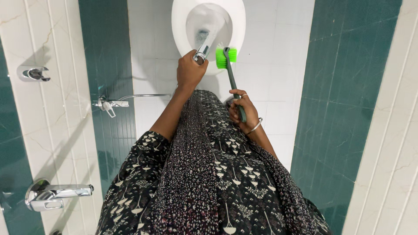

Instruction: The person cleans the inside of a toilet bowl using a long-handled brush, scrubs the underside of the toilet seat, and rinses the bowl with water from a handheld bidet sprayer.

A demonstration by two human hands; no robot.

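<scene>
Tiled bathroom, brush (230,74) upright, green head toward toilet (208,26), right hand (242,111) gripping

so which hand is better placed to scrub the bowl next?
Right, probably. The right hand holds the brush, its green bristles at the toilet rim. The left hand is busy with the sprayer.

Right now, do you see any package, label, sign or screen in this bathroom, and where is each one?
None is in view.
The left hand holds a chrome spray nozzle over the white toilet bowl.
The right hand holds a brush with green bristles and a dark handle.
Chrome taps stand on the left wall.
</scene>
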